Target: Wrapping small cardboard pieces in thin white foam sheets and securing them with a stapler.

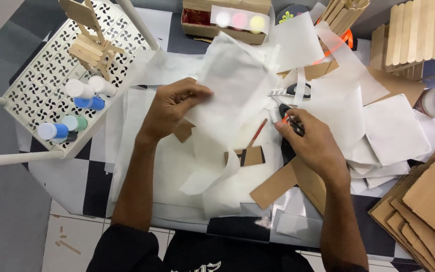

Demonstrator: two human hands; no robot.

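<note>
2 hands work over a table littered with white paper offcuts. The left hand (173,108) pinches a thin white sheet (230,93) at its left edge, fingers pressed together on it, and holds it up above the pile. The right hand (308,141) is closed around the handles of scissors (287,116) whose tip points toward the sheet's right edge; whether the blades are open or already biting the paper I cannot tell. Many cut pieces of white paper (396,131) lie right of the hands and beneath them, so a good share of the cutting looks done, in my judgement, while the held sheet looks largely whole and seems yet to be trimmed. Brown cardboard strips (278,184) lie under the paper near the right wrist, and a stack of cardboard (429,201) sits at the right edge, apparently unused. A perforated white tray (36,90) at the left carries small paint bottles (84,93), caps on, and a little stick easel (91,43); these look untouched.
</note>
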